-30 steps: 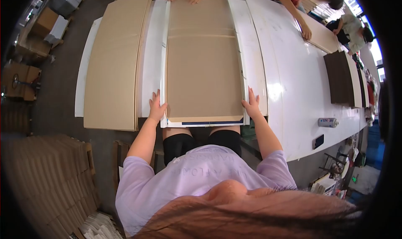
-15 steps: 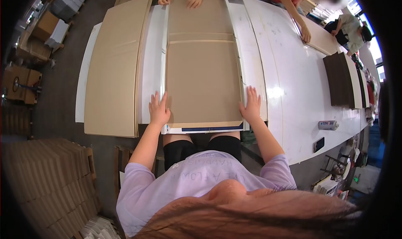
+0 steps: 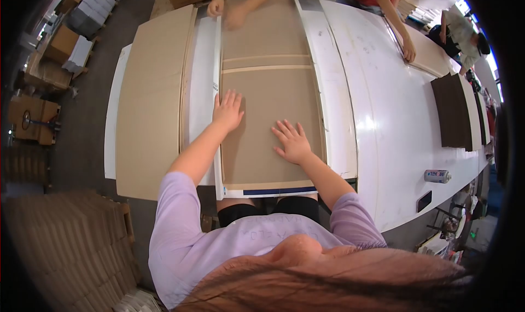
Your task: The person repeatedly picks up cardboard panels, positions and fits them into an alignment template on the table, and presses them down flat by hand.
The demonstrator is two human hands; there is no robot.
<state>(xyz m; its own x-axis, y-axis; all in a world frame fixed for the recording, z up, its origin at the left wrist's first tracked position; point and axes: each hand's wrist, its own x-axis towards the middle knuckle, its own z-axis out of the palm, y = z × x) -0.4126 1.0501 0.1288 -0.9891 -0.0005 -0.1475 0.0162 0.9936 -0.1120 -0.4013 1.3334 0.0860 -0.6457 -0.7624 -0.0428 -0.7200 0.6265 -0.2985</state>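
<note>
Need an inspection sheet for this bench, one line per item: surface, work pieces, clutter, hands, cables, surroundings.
Surface: white table, glossy, with glare and small dark marks.
Work pieces: brown panel between white side strips; cardboard sheets stacked to its left.
Clutter: spray can on its side; phone near the table edge.
Hands: left and right, both open, on the panel, fingers spread.
Cables: nothing seen.
Surroundings: co-worker's hand at the panel's far end, the other blurred; big cardboard pile at lower left.
</note>
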